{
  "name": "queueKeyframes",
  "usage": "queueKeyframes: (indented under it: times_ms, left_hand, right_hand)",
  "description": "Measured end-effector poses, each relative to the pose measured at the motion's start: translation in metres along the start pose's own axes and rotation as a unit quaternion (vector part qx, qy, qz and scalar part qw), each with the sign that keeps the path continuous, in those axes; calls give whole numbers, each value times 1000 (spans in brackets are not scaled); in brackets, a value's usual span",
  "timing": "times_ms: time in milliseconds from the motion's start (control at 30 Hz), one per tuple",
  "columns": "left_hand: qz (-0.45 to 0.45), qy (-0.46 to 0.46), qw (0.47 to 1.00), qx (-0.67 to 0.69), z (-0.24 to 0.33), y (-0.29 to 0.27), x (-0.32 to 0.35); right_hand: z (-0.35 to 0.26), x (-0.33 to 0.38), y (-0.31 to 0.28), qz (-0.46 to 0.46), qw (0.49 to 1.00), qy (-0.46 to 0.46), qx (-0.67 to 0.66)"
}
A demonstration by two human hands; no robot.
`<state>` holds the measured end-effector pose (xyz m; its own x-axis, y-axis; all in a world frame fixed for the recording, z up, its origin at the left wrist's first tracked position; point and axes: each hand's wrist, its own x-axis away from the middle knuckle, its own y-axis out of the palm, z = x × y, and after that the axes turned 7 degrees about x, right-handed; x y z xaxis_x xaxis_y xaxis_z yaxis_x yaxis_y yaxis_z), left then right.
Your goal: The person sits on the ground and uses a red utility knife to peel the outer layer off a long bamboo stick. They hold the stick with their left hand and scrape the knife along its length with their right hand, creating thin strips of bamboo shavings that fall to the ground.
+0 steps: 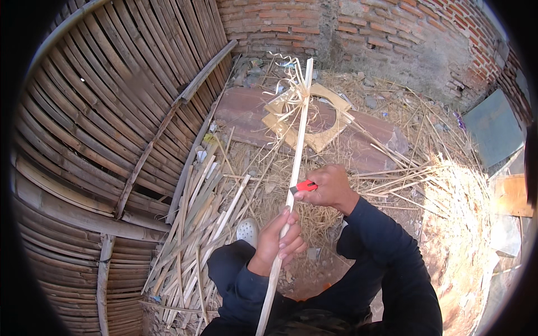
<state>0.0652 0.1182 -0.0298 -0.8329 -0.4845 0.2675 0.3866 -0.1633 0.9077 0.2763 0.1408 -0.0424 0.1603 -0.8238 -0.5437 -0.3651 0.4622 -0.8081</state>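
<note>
A long pale strip, apparently bamboo (300, 140), runs from my lap up and away from me. Thin curled shavings (292, 95) cluster near its far end. My left hand (280, 238) is closed around the strip's nearer part. Just beyond it, my right hand (328, 187) grips a red utility knife (305, 186), whose dark front end lies against the strip. Behind the strip's far part lies a tan board with a round hole (330, 137), resting on a reddish-brown slab (375, 134).
Cut strips (193, 224) are heaped on the left beside a bamboo-slat wall (101, 112). Thinner slivers (409, 173) spread over the ground at right. A brick wall (386, 33) closes the back. A grey-green panel (493, 129) leans at far right. My light-coloured shoe (247, 231) shows below.
</note>
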Motion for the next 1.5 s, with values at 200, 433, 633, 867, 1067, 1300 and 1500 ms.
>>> queueKeyframes:
  times_ms: [200, 433, 633, 867, 1067, 1300, 1500]
  left_hand:
    - [-36, -7, 999, 11, 0, -2, 3]
    - [-46, -38, 998, 24, -6, 2, 7]
    - [-60, -57, 995, 54, -11, 4, 8]
    - [-57, -114, 991, 32, -42, 2, 10]
    - [8, -83, 980, -183, -43, 8, 8]
    - [56, 43, 978, -195, -11, -10, 3]
    - [57, 49, 985, -158, -6, -8, 3]
  right_hand:
    - [1, 1, 8, 15, 999, 40, -23]
    - [37, -12, 7, 40, 999, 25, 23]
    - [66, -23, 2, 75, 994, 71, 42]
    - [152, 0, -6, 98, 960, 247, 93]
    - [181, 10, -5, 75, 796, 536, -271]
    - [81, 11, -18, -70, 965, 237, -88]
    - [5, 6, -8, -98, 995, -23, -8]
